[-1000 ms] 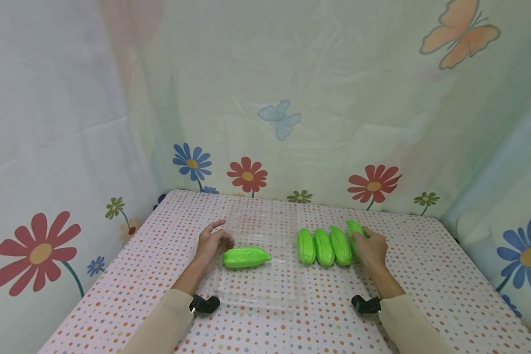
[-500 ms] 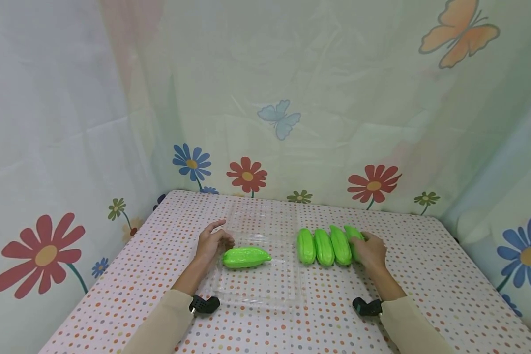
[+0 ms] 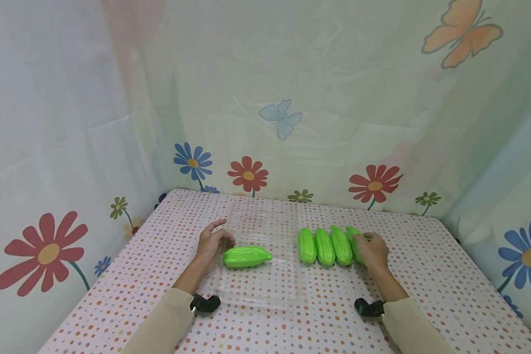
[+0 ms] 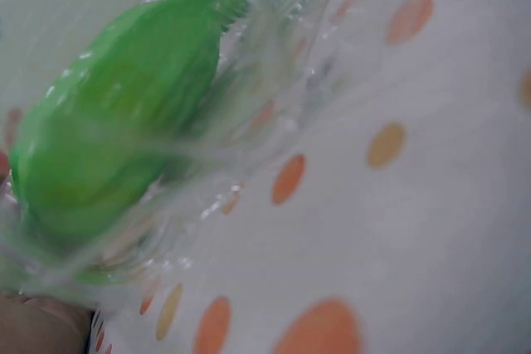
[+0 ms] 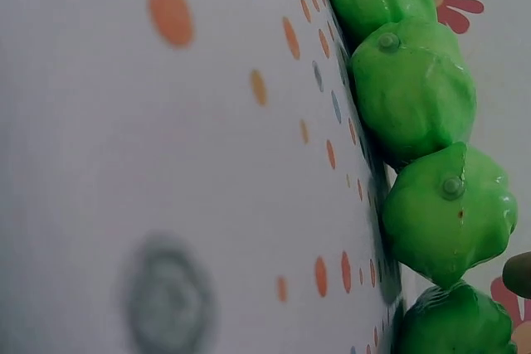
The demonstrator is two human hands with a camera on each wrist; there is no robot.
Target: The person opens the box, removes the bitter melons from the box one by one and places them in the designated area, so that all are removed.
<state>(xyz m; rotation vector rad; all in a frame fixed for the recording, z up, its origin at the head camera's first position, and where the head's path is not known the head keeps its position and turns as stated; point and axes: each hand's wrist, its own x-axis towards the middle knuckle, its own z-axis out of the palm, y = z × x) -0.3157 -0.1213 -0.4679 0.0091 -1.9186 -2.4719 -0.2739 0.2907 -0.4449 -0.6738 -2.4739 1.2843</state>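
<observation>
Several bright green toy gourds lie on a dotted tablecloth (image 3: 327, 314). One gourd (image 3: 247, 256) lies across a clear plastic tray (image 3: 265, 290); the left wrist view shows this gourd (image 4: 116, 138) through the tray's wall (image 4: 274, 55). My left hand (image 3: 212, 243) rests at the tray's left edge, next to that gourd's end, fingers loosely bent. Three gourds (image 3: 324, 247) lie side by side right of the tray. My right hand (image 3: 372, 250) grips a fourth gourd (image 3: 353, 238) at the row's right end. The right wrist view shows the row (image 5: 412, 93) end-on.
Flower-and-butterfly curtains (image 3: 265, 123) close in the table at the back and both sides. Black wrist cameras (image 3: 205, 304) sit on both cream sleeves. Bare dotted cloth lies in front of the tray and to the right of the row.
My right hand has lowered its gourd a little, so it now sits close against the row of three. The left hand and the tray's gourd have not moved.
</observation>
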